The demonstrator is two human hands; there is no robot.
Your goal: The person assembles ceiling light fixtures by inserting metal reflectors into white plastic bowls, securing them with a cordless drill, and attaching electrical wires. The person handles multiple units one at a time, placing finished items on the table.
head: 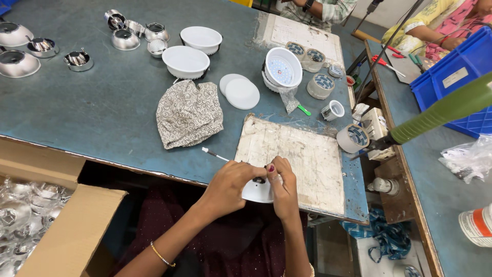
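Both hands, left hand point(230, 179) and right hand point(281, 179), grip a round white lamp housing point(256, 192) at the table edge point(154, 169).

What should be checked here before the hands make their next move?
1. White round part gripped by both hands: ok; left hand, right hand.
2. Part over the work board: ok.
3. Thin white tool within reach: ok, at the left hand.
4. White discs on the table: ok.
5. Part's underside: cannot tell, hidden.
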